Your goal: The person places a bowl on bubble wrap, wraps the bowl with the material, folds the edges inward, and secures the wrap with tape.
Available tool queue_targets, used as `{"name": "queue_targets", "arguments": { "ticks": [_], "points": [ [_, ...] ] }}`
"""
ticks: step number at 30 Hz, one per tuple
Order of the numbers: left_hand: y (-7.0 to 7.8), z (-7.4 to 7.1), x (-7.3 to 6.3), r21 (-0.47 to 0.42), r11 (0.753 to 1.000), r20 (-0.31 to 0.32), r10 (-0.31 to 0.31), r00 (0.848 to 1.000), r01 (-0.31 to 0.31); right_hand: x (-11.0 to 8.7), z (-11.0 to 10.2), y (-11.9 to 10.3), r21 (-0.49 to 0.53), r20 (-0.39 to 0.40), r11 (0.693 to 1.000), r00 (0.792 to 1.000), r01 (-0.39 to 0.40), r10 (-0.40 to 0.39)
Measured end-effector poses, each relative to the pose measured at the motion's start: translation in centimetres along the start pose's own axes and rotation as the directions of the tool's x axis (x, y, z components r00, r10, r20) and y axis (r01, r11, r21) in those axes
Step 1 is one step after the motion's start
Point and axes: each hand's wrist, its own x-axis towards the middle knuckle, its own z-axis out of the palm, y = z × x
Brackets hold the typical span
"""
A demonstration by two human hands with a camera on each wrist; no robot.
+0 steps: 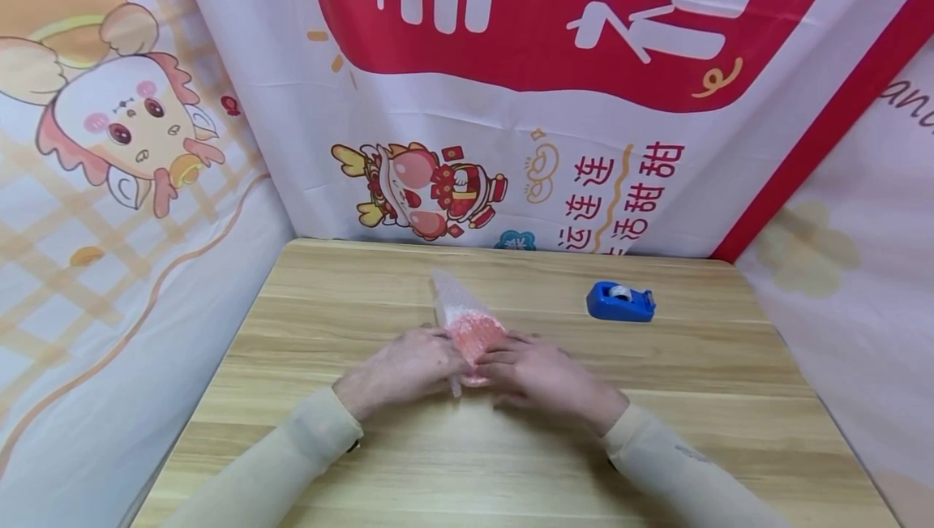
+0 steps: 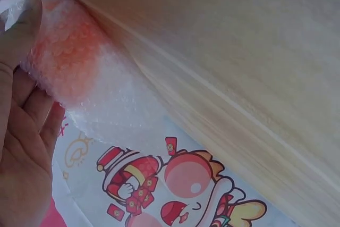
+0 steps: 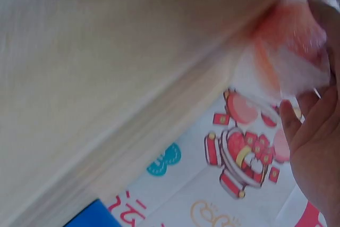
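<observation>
An orange-red object (image 1: 476,335), partly wrapped in clear bubble wrap (image 1: 452,293), lies on the wooden table in the head view. A pointed end of the wrap stretches toward the back of the table. My left hand (image 1: 412,366) grips the bundle from its left side; the left wrist view shows the thumb (image 2: 29,25) over the wrap and the fingers behind it. From the other side my right hand (image 1: 543,374) holds the bundle, fingertips over the orange part. In the right wrist view the bundle (image 3: 292,46) is blurred between thumb and fingers. What the orange object is stays hidden under the bubbles.
A blue tape dispenser (image 1: 620,302) with a roll of tape stands at the back right of the wooden table (image 1: 467,463). Behind the table's far edge hangs a printed cloth (image 1: 292,90), with more printed cloth at both sides.
</observation>
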Motion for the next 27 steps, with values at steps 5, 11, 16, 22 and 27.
{"name": "queue_targets", "arguments": {
  "ticks": [5, 11, 16, 22, 27],
  "points": [
    [-1.1, -0.5, -0.5, -0.104, 0.994, -0.006, -0.013, 1.000, 0.012, 0.4, 0.2, -0.6, -0.036, -0.012, 0.999, 1.000, -0.022, 0.022],
    [-3.3, -1.8, -0.9, -0.197, 0.970, -0.062, -0.156, 0.986, 0.141, 0.7, -0.1, -0.6, -0.087, -0.028, 0.996, 1.000, 0.000, -0.003],
    [-5.0, -2.2, -0.7, -0.323, 0.870, -0.067, -0.413, 0.908, 0.371, 0.8, 0.0, -0.7, -0.106, -0.024, 0.994, 1.000, -0.003, 0.001],
    [-7.5, -1.1, 0.1, -0.452, 0.723, -0.036, -0.600, 0.799, 0.522, 1.0, 0.0, -1.0, -0.095, -0.009, 0.995, 1.000, -0.025, 0.024],
    [-9.8, -0.5, 0.9, -0.555, 0.621, -0.020, -0.675, 0.737, 0.553, 1.1, -0.1, -1.1, -0.094, -0.015, 0.995, 1.000, -0.022, 0.021]
  ]
}}
